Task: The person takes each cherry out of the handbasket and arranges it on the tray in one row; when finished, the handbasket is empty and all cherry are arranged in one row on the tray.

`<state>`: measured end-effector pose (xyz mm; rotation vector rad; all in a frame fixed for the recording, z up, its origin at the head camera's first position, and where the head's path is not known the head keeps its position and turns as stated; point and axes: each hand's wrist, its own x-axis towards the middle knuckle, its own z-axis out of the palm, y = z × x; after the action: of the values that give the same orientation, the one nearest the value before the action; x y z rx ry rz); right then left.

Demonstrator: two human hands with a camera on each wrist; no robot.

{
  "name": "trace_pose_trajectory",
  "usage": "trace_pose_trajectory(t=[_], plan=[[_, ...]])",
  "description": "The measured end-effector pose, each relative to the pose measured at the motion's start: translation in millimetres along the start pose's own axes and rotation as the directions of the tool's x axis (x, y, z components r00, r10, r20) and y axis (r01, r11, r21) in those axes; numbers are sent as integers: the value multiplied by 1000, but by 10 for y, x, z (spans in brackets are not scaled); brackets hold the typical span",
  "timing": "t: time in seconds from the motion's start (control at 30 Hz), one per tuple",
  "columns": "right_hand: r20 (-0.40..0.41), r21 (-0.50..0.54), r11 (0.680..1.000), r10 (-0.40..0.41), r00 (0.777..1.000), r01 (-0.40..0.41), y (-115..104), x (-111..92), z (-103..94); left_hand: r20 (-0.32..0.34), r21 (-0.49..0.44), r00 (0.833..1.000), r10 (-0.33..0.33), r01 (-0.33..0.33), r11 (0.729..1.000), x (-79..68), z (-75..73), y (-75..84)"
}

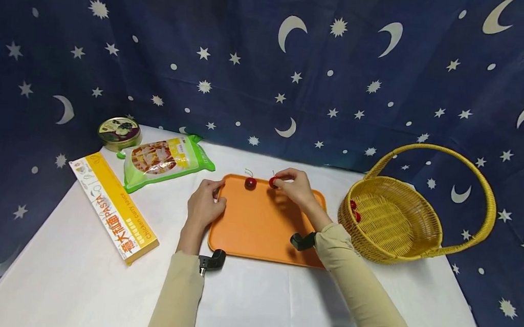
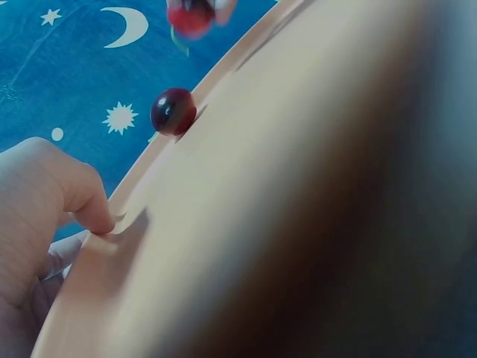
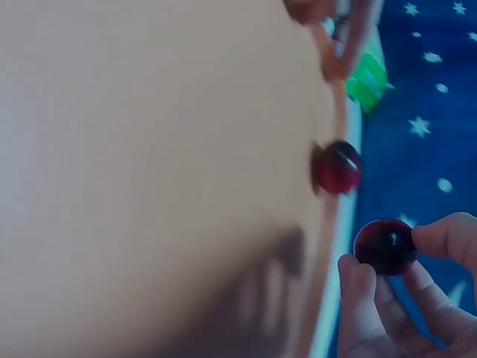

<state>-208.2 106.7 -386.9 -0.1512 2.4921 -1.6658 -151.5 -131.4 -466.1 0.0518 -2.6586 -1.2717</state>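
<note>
An orange tray (image 1: 257,230) lies on the white table, and my left hand (image 1: 204,205) grips it at the left rim. In the left wrist view one digit presses the inside of that rim, while other fingers sit outside it. My right hand (image 1: 298,189) pinches a dark red cherry (image 3: 384,246) between thumb and fingertips, above the tray's far side. Another cherry (image 1: 250,183), stem upward, rests on the tray by the far rim, between the two hands. To the right, a yellow wicker basket (image 1: 433,213) holds red cherries (image 1: 355,212) against its left inner wall.
Left of the tray lie a pasta box (image 1: 115,206) and a green-edged food bag (image 1: 167,161). A round tin (image 1: 119,133) stands behind them. The basket's tall handle (image 1: 490,202) arches up at the right. A blue star-and-moon cloth (image 1: 250,80) hangs behind the table.
</note>
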Motion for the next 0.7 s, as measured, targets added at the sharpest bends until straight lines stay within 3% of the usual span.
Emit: trace_pose_trajectory(t=[0.13, 0.33, 0.7], plan=[[3, 23, 999, 49, 999, -49, 138, 81, 206, -11, -6, 1000, 0, 0, 1000, -7, 14, -3], [-28, 72, 990, 127, 992, -125, 180, 100, 320, -17, -14, 1000, 10, -11, 1000, -24, 35, 13], [-68, 91, 991, 108, 992, -102, 229, 112, 454, -21, 5, 1000, 1, -1, 1000, -2, 20, 0]])
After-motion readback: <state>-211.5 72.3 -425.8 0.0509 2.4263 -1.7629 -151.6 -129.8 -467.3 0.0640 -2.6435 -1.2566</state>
